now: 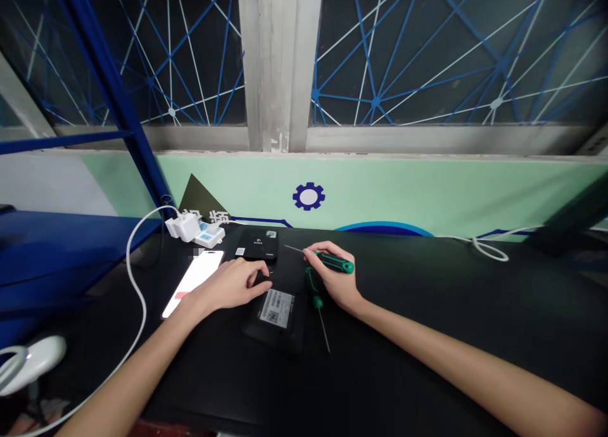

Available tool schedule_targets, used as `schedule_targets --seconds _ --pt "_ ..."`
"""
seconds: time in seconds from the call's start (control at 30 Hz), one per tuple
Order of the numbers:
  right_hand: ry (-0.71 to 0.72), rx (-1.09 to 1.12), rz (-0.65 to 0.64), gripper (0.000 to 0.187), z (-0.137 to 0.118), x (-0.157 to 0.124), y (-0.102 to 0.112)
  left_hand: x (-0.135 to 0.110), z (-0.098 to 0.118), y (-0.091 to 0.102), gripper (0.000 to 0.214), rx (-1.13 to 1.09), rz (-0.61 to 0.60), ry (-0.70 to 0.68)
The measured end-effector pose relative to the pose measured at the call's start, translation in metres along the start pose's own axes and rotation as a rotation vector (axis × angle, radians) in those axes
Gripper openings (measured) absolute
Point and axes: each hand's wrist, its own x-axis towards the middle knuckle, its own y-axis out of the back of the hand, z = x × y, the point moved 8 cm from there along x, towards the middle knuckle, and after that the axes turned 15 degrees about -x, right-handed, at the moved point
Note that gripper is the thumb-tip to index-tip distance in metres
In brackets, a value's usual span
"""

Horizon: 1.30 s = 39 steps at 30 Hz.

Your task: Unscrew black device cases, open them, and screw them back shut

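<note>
My right hand [335, 275] is closed around the green-and-black handle of a screwdriver [339, 263], whose thin shaft points left and slightly away from me. A second green-handled screwdriver [318, 302] lies on the table just below that hand, its shaft toward me. My left hand [240, 282] hovers at the far edge of a black flat box [256, 329] with a white printed label [277, 308]. Its thumb and forefinger are apart. By the fingertips is a tiny shiny sliver [271, 273], too small to name. Behind it lies another black flat box [257, 243] with a small logo.
A phone [197, 278] with a bright screen lies beside my left wrist. Behind it are a white plug [183, 227] and power strip [209, 235]; a white cable [142, 285] curves down the left. A white device [35, 364] stands at far left. The black table [427, 297] meets a green wall.
</note>
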Motion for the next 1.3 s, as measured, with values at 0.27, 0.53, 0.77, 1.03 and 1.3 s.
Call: schedule_targets --seconds 0.27,0.53,0.77,1.03,1.3 --pt "-0.012 -0.012 0.003 0.032 -0.001 0.002 0.002 -0.002 -0.009 0.005 0.028 -0.005 0.010 0.038" --pt "-0.095 0.171 -0.083 0.049 0.006 -0.001 -0.003 -0.002 -0.008 0.005 0.028 0.024 0.006 0.060" --pt "-0.092 0.229 -0.145 0.050 -0.002 -0.003 -0.008 0.000 -0.009 0.003 0.034 -0.010 0.013 0.036" --pt "-0.104 0.139 -0.177 0.045 -0.010 0.001 -0.010 -0.001 -0.014 -0.001 0.035 -0.146 0.006 0.133" --pt "-0.131 0.218 -0.210 0.042 -0.009 -0.001 -0.021 0.002 -0.023 -0.007 0.041 -0.284 0.036 0.208"
